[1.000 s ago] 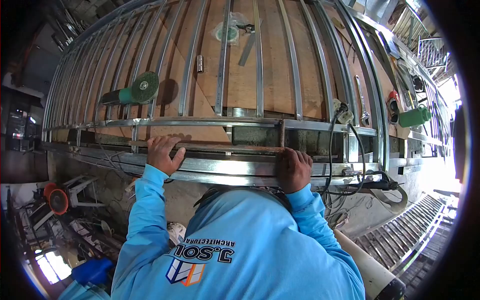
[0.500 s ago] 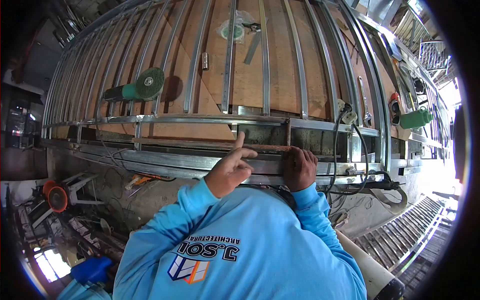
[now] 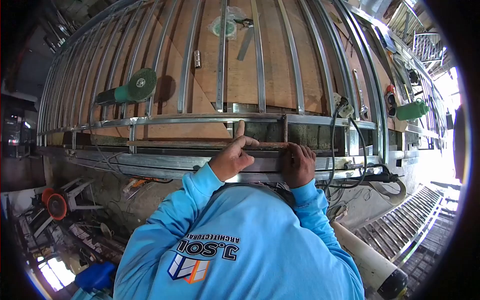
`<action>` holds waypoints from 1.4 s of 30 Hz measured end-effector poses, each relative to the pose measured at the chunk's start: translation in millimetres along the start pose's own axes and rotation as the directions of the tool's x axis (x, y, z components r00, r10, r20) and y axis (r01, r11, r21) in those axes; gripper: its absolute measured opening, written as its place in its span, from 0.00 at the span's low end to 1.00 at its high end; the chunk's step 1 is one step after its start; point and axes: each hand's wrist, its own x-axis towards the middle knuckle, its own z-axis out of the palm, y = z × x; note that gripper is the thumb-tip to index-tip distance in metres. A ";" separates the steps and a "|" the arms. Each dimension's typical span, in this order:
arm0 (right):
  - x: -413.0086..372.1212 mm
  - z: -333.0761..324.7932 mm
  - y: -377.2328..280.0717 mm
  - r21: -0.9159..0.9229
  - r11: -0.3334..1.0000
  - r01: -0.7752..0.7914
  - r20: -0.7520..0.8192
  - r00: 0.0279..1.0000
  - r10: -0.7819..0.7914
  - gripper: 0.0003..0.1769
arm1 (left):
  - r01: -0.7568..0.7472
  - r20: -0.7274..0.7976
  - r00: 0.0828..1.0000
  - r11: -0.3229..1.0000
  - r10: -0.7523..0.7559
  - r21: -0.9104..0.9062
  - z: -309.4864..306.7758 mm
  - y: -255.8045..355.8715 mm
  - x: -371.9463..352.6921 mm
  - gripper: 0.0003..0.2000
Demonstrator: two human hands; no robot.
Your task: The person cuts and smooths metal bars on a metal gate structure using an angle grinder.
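A rusty L-shaped bar (image 3: 200, 144), like a steel square, lies against the metal frame. Its long leg runs left to right and its short leg crosses the frame's front tube. My right hand (image 3: 299, 164) is closed at the corner of the bar, with the fingertips curled over it; the thumb is mostly hidden. Over the long leg rests my left hand (image 3: 232, 157), fingers apart. Its index finger stretches up to the front tube (image 3: 190, 119), while another finger lies along the bar. Both hands are above the near metal rails (image 3: 192, 165).
A green angle grinder (image 3: 131, 91) rests on the frame's bars at left. A black cable with a plug (image 3: 343, 106) hangs over the frame at right. Beyond are a metal socket (image 3: 197, 59), a wrench (image 3: 360, 92) and a green tool (image 3: 412, 110). An orange fan (image 3: 56, 204) stands lower left.
My left hand has shifted slightly right and lower, its index finger now at the front tube. My right hand stays at the bar's corner. The view has shifted a little.
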 end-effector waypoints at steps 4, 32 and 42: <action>-1.7 1.6 2.0 -0.012 1.000 0.000 -0.010 1.000 0.000 0.11 | 0.010 0.008 1.000 0.999 -0.009 -0.052 -0.3 0.6 0.8 0.29; -2.0 3.4 1.8 -0.021 1.000 0.001 -0.016 1.000 -0.001 0.11 | 0.026 -0.022 0.999 1.000 -0.027 -0.012 0.5 0.3 -2.4 0.28; -2.4 3.3 3.3 -0.021 1.000 0.000 -0.005 1.000 0.000 0.12 | -0.002 -0.058 0.998 0.999 -0.001 -0.045 4.1 4.3 -3.3 0.28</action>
